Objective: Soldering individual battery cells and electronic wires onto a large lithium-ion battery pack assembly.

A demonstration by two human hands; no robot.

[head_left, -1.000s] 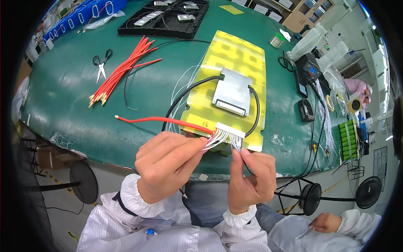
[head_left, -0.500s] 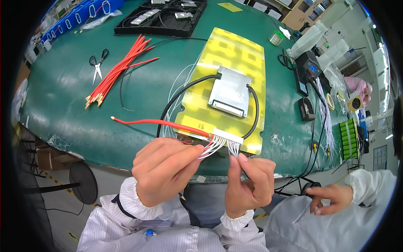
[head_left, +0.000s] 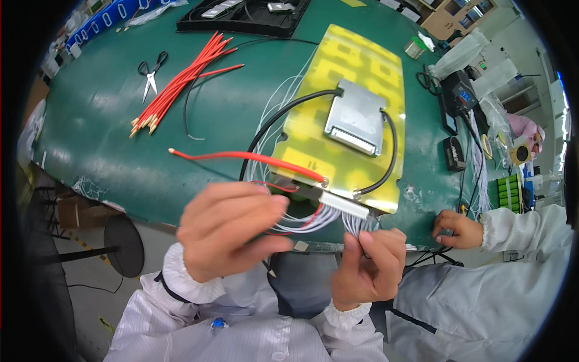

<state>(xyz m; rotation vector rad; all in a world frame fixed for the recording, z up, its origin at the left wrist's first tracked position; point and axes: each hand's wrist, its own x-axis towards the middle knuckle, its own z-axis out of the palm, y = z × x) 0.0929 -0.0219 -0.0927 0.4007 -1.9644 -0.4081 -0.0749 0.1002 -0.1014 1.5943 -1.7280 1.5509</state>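
Observation:
My right hand (head_left: 371, 268) pinches a bundle of thin white wires (head_left: 352, 223) between thumb and fingertips, just below their white connector plug (head_left: 344, 205). The plug is at the near edge of a yellow-covered battery pack (head_left: 307, 145). My left hand (head_left: 232, 232), slightly blurred, is open beside the looped wires, thumb apart from the fingers, with nothing visible in it. On the pack lies a silver circuit module (head_left: 357, 117) with a white socket row along its near side. Black cables (head_left: 289, 108) run from the module; a thick red cable (head_left: 253, 158) extends left from the pack's near edge.
Red cables (head_left: 181, 84) lie in a pile at the left, near black-handled scissors (head_left: 149, 75). A black tray (head_left: 241, 27) holds more modules at the back. At the right are a soldering station (head_left: 459, 93) and a co-worker's hand (head_left: 459, 230) on the table edge.
My left hand has let go of the wires and opened, moving slightly left. The plug sits a little lower against the pack edge. The co-worker's hand has moved up to the table.

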